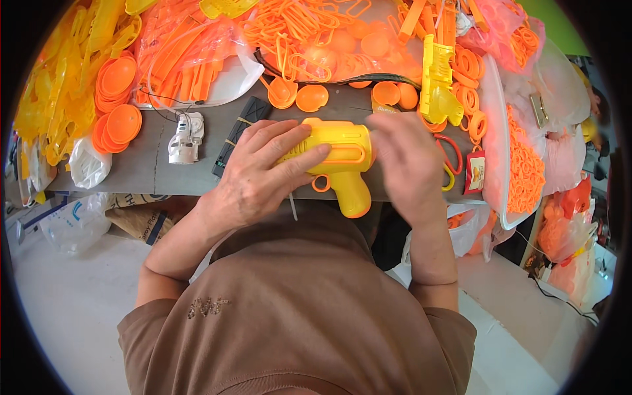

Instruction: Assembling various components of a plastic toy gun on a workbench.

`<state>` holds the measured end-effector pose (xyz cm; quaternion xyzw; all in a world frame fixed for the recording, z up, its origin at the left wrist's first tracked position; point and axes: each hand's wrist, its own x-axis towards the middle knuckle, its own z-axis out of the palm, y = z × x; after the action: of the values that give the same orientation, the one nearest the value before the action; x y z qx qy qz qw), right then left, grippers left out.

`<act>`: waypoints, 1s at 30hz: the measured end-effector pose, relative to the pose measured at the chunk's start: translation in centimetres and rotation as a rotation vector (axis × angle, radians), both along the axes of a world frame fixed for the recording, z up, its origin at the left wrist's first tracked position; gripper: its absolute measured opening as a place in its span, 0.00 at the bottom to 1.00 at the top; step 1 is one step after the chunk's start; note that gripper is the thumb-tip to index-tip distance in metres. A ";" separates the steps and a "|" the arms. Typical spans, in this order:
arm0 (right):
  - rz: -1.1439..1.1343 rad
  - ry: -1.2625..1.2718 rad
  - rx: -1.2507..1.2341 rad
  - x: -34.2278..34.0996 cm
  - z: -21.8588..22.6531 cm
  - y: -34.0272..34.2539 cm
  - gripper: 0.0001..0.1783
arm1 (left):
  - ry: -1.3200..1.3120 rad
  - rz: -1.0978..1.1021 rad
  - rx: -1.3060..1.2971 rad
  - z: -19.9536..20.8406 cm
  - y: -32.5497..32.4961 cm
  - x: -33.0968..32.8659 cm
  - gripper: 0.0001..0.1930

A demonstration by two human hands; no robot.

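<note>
A yellow toy gun (347,181) with an orange trigger (320,184) lies on its side at the table's front edge, its grip toward me. My left hand (253,168) is closed on its left part, fingers across the yellow body. At the gun's right end is my right hand (411,161), its fingers curled and smeared by motion; whether it holds anything I cannot make out. Just beyond the gun lie orange round cups (311,98). A yellow half-shell (440,82) stands beyond my right hand.
To the left are a white mechanism (186,138) with wires and a black bar (240,135). Scissors (450,161) and a red packet (475,171) lie at right. A tub (510,220) holds small orange rings. Heaps of orange and yellow parts line the back.
</note>
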<state>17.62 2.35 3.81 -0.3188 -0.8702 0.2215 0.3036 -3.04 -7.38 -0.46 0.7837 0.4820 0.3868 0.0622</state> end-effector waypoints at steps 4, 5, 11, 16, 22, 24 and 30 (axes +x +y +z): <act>-0.294 -0.096 -0.093 3.2 -3.9 2.3 0.10 | -0.075 -0.018 -0.033 0.2 -0.1 -0.2 0.28; -0.294 -0.095 -0.093 3.1 -4.5 2.4 0.10 | -0.074 -0.018 -0.033 0.2 -0.2 -0.3 0.28; -0.343 -0.275 0.090 2.1 -5.6 2.7 0.12 | -0.074 -0.011 -0.062 0.4 -0.4 -0.2 0.28; -0.358 -0.266 -0.085 2.2 -5.5 2.8 0.09 | -0.085 0.041 -0.050 0.3 -0.2 0.1 0.28; -0.455 -0.231 -0.002 2.3 -5.8 2.0 0.10 | -0.073 0.036 -0.061 0.5 0.1 0.0 0.28; -0.446 -0.258 -0.013 2.5 -5.9 1.9 0.10 | -0.071 0.038 -0.064 0.5 0.0 0.0 0.28; -0.437 -0.274 0.003 2.5 -5.9 1.8 0.09 | -0.081 0.055 -0.034 0.6 -0.1 0.1 0.25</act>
<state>20.17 4.11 -2.07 -0.5259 -0.8139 0.1040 0.2241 -2.92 -7.47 0.16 0.7526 0.5071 0.4114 0.0845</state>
